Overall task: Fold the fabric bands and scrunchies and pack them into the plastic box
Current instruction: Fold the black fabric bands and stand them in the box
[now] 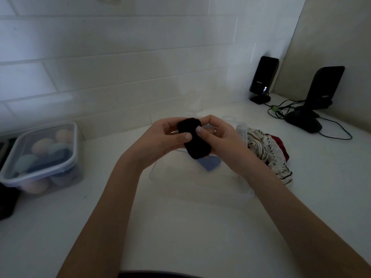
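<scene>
A folded black fabric band [195, 140] is held in the air between both hands, above the clear plastic box [192, 189]. My left hand [160, 143] grips its left side with the thumb pressed on top. My right hand [217, 137] pinches its right side, thumb on the front. Inside the box lies a blue fabric piece [210, 164], partly hidden by the band. A pile of white striped and red fabric bands [267, 155] lies on the counter to the right of the box.
A lidded clear container [40, 155] of pastel sponges stands at the left. Two black stands [263, 79] [319, 97] with cables sit at the back right corner. A tiled wall rises behind the white counter [180, 237].
</scene>
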A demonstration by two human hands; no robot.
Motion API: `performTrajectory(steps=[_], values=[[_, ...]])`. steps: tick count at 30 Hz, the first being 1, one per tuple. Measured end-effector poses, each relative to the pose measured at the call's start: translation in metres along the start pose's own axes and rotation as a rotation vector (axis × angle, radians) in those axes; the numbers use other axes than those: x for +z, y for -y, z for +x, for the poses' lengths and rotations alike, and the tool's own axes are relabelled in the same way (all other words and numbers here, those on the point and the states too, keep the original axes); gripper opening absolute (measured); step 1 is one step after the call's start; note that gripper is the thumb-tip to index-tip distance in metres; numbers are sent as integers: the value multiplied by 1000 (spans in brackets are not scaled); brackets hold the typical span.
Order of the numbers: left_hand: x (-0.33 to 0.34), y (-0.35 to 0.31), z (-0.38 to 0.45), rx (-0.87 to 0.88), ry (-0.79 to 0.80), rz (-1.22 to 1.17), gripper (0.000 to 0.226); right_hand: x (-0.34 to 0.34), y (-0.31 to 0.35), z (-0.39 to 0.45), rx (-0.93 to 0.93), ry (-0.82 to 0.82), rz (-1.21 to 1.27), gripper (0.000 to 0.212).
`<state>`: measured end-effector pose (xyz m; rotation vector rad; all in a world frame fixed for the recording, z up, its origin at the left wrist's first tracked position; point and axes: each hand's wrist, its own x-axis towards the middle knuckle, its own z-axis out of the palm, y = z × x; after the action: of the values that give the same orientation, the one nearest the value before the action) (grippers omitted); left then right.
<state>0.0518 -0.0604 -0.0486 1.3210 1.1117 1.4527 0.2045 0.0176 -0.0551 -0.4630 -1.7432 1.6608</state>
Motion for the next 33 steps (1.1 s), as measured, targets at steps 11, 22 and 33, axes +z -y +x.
performTrajectory(steps=[11,22,33], values=[[0,0,0,50,-77,-1,31,-2,-3,3,29,33,32,7],[2,0,4,145,-243,185,11,8,6,-4,16,-66,-100,14],[-7,5,5,134,-408,378,14,9,1,-6,-15,-31,-231,23]])
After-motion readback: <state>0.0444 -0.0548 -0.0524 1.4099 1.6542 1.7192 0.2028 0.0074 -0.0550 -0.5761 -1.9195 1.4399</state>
